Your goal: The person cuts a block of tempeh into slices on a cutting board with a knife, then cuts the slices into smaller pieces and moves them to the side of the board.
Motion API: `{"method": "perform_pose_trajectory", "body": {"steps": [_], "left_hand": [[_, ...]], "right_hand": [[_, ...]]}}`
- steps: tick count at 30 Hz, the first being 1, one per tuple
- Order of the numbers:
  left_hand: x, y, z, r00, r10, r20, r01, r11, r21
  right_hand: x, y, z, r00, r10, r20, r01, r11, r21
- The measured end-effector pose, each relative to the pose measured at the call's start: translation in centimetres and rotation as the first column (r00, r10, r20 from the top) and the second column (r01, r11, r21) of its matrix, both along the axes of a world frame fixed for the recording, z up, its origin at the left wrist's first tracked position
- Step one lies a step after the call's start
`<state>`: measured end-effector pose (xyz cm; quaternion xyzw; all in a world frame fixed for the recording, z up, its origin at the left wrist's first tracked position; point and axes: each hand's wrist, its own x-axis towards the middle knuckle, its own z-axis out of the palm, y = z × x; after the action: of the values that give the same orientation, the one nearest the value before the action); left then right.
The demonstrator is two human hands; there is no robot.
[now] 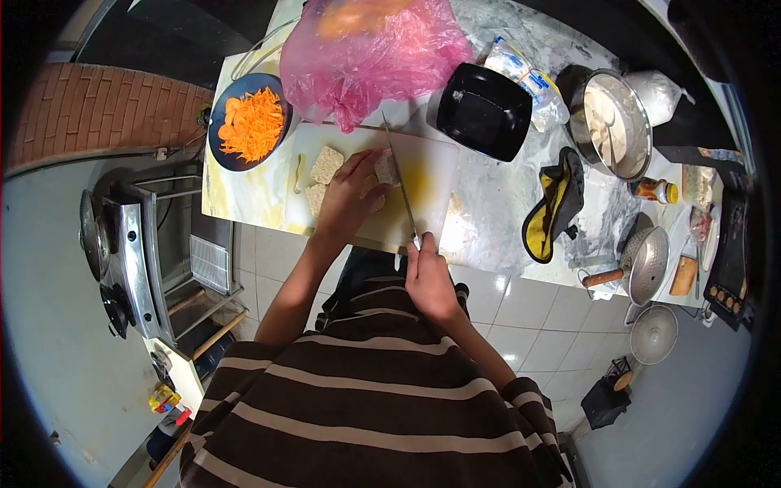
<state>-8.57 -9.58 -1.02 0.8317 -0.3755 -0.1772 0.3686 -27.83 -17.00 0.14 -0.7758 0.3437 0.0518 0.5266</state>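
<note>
My right hand (431, 281) is wrapped round the handle of a long knife (403, 183), whose blade points away from me across the white cutting board (439, 175). Just left of the blade, my left hand (351, 189) grips a piece of tempeh (386, 168) between its fingers and thumb. The blade lies along the right side of that piece; whether it has cut in cannot be made out. Another tempeh block (327, 165) rests beyond my left hand, and a further piece (315, 198) is partly hidden beside it. A thin greenish strip (298, 172) lies at the board's left.
A dark plate (282, 145) of shredded carrot (256, 122) stands at the left. Behind the board lies a pink plastic bag (374, 65). Rightward are a black bowl (486, 112), a yellow-and-black mitt (553, 207), a metal pot (643, 130) with pale contents, and a strainer (648, 266).
</note>
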Motion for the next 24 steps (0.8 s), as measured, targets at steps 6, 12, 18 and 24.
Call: {"method": "perform_pose_trajectory", "body": {"steps": [6,12,18,24], "left_hand": [[-0.09,-0.10,0.15,1.000,-0.013,0.007,0.013,0.999,-0.049],[-0.51,-0.24,-0.03,0.999,0.032,0.007,-0.032,0.998,-0.050],[-0.52,-0.34,-0.29,0.998,0.047,0.041,-0.046,0.999,-0.027],[-0.64,-0.61,0.10,0.998,0.048,0.040,-0.047,0.999,-0.018]], "right_hand": [[-0.07,-0.56,-0.02,1.000,0.020,-0.015,-0.019,0.999,0.042],[-0.15,-0.65,-0.62,0.999,0.021,0.030,-0.021,1.000,0.000],[0.06,-0.56,-0.68,1.000,0.021,0.004,-0.021,1.000,-0.002],[0.52,-0.76,-0.33,0.999,0.010,-0.040,-0.007,0.998,0.056]]}}
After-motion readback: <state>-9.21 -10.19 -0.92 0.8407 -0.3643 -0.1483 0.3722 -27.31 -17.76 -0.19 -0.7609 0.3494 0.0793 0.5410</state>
